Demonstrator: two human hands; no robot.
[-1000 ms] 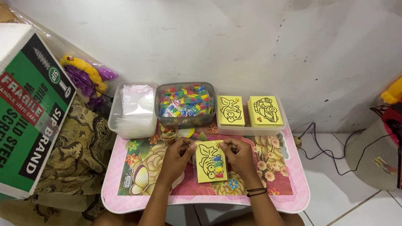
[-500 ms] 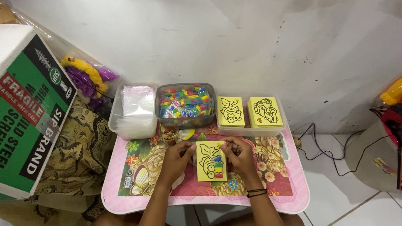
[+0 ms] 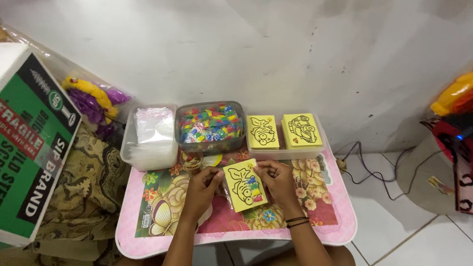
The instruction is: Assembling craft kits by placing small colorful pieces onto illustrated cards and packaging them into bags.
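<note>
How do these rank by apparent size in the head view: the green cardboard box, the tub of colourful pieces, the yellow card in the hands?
1. Green cardboard box, largest by far, though also nearer the camera.
2. Tub of colourful pieces.
3. Yellow card, held between left hand and right hand.

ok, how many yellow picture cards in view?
3 showing: one card between left hand and right hand, two tops of stacks in the tray by the wall. More likely hidden underneath.

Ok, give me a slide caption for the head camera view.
Both hands, left hand and right hand, hold a yellow picture card over a small pink table.
</note>
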